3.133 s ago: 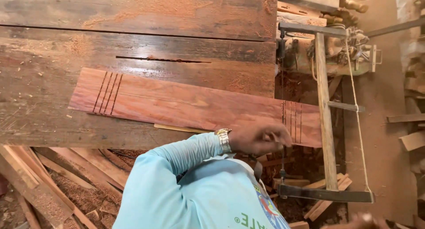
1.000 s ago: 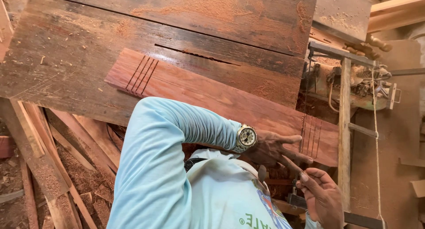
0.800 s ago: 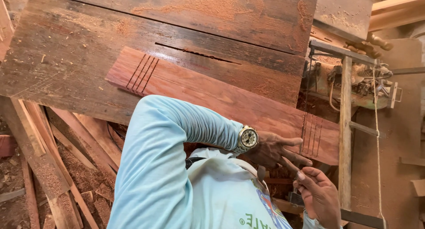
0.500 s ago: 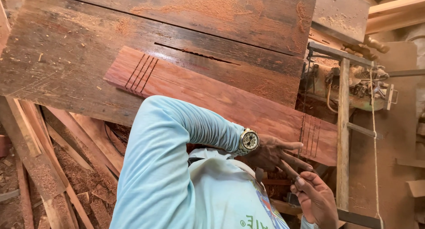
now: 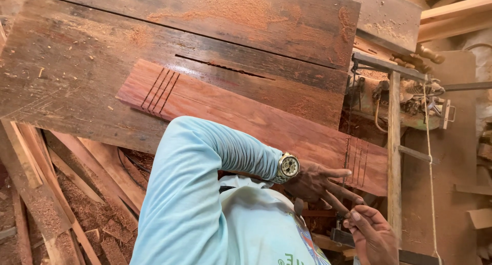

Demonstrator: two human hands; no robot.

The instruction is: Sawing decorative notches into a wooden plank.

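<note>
Both hands (image 5: pixel 348 206) at plank (image 5: pixel 256 116) edge.

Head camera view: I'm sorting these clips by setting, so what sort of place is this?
Most likely a woodworking shop: a reddish plank with cut grooves lies on a sawdust-covered workbench, with offcuts piled on the floor.
</note>
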